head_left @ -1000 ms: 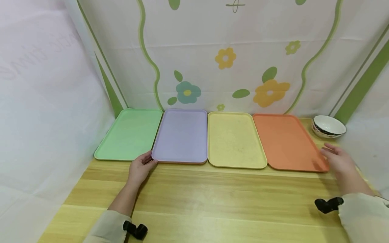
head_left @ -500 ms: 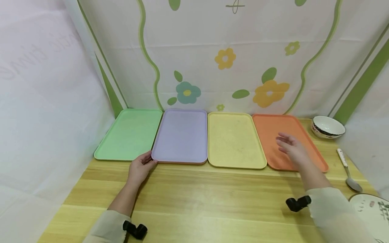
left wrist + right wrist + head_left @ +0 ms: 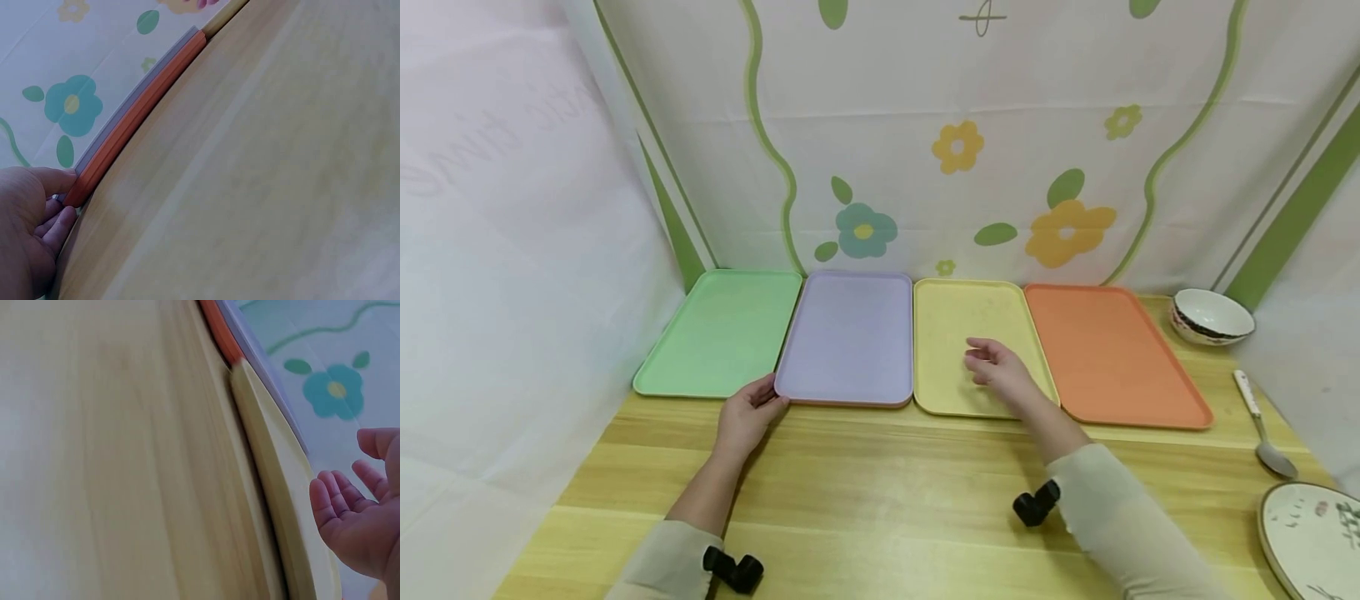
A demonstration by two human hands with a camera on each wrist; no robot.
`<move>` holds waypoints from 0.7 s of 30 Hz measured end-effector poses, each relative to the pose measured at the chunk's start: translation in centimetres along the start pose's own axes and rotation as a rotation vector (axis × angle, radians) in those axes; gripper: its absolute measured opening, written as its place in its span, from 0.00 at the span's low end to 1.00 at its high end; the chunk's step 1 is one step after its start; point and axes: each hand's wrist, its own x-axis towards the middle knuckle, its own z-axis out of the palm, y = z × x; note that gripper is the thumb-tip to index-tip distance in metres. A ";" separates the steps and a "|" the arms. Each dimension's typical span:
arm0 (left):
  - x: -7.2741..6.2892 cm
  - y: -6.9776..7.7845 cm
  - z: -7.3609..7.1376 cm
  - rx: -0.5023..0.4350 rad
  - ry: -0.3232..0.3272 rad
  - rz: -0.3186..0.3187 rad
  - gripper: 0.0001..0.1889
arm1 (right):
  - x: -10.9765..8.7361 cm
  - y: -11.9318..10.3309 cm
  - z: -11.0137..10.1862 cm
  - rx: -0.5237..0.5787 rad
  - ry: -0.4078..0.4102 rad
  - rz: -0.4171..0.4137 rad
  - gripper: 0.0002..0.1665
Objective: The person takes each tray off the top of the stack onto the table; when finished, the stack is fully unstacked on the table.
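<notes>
A purple tray (image 3: 848, 337) lies on top of an orange one, whose edge (image 3: 134, 119) shows beneath it in the left wrist view. My left hand (image 3: 747, 422) holds the near-left corner of this pair, thumb at the front edge and fingers along the side. Over the yellow tray (image 3: 951, 333) hovers my right hand (image 3: 1002, 372), fingers loosely bent and holding nothing. In the right wrist view its fingers (image 3: 325, 503) are spread apart from the thumb, beside the yellow tray's edge.
A green tray (image 3: 722, 333) lies at the left end of the row, an orange tray (image 3: 1112, 358) at the right. Farther right are a bowl (image 3: 1213, 315), a spoon (image 3: 1262, 429) and a plate (image 3: 1311, 533). A flowered cloth (image 3: 910, 108) hangs behind the wooden table (image 3: 880, 508).
My right hand has moved left from beside the orange tray, across it, to above the yellow tray. The spoon and plate have come into sight. My left hand has stayed at the purple tray's corner.
</notes>
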 end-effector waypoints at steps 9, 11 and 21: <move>0.0 0.0 0.0 -0.012 -0.005 0.008 0.28 | 1.8 -0.9 6.1 -0.095 0.000 0.021 0.29; 0.0 0.0 0.0 -0.011 -0.004 0.008 0.28 | 2.0 -0.9 6.9 -0.155 0.017 0.023 0.29; -0.1 0.2 -0.2 0.002 -0.001 0.010 0.29 | 2.8 -1.2 9.2 -0.397 0.081 0.024 0.32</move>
